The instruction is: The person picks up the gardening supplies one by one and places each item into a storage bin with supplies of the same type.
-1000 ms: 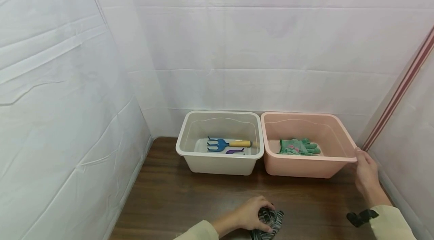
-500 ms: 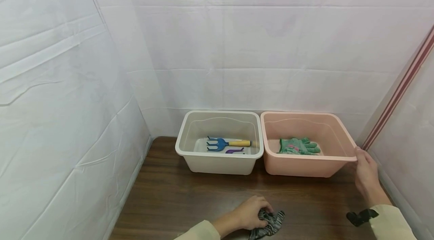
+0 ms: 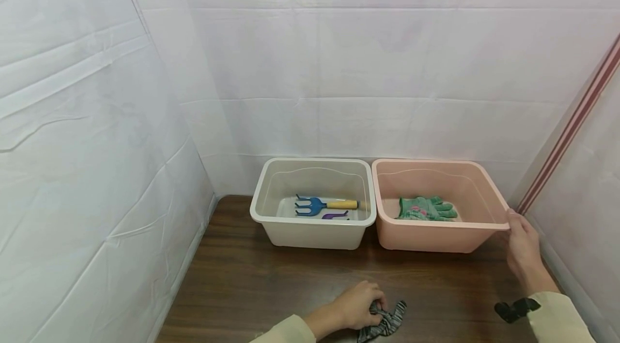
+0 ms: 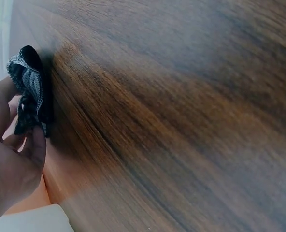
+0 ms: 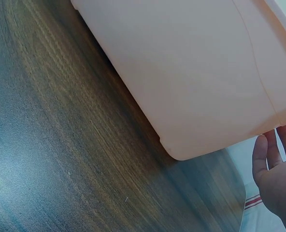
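My left hand (image 3: 360,305) pinches a crumpled grey-and-black knitted piece (image 3: 391,320) low over the brown table. In the left wrist view the knit (image 4: 31,84) bunches up past the thumb and fingers; whether it is a sock or a glove cannot be told. At the right, my right hand (image 3: 524,246) holds the near right rim corner of a pink plastic bin (image 3: 436,238). The right wrist view has the fingers (image 5: 273,150) at the bin's rim, their tips partly hidden. A green floral glove (image 3: 426,208) lies inside this bin.
Left of the pink bin, close beside it, stands a white plastic bin (image 3: 315,233). It contains a blue hand fork with a yellow handle (image 3: 341,204) and a purple tool (image 3: 334,215), partly hidden. White sheeting (image 3: 310,63) encloses the brown table (image 3: 232,278).
The knitted piece has shifted and folded in my left hand, its outline now narrower and more curved. My right hand and both bins stay in place.
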`<state>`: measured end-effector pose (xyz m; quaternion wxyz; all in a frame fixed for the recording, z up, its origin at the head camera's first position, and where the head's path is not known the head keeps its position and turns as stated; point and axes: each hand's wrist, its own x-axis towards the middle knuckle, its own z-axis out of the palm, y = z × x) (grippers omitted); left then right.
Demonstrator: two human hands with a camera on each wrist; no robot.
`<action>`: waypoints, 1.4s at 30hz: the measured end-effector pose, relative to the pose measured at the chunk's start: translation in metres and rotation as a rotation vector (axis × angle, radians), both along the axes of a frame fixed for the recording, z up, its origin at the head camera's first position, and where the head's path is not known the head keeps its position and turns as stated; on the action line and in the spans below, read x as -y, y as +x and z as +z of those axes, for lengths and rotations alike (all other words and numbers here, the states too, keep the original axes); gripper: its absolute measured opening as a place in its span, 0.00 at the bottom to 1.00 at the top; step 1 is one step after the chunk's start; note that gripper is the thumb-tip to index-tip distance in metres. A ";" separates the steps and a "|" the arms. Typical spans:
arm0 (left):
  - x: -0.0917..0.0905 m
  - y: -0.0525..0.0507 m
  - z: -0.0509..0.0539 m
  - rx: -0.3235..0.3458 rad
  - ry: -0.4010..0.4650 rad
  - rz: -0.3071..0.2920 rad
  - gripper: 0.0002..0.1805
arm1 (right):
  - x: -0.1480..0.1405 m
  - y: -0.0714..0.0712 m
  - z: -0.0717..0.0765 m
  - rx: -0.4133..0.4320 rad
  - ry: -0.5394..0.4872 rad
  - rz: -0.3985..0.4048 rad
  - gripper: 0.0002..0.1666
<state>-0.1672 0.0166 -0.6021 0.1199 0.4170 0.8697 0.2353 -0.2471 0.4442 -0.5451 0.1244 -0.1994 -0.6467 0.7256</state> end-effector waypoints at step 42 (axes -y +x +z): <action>0.006 -0.009 0.017 0.132 0.318 0.102 0.10 | 0.001 -0.001 0.002 0.024 0.007 -0.025 0.47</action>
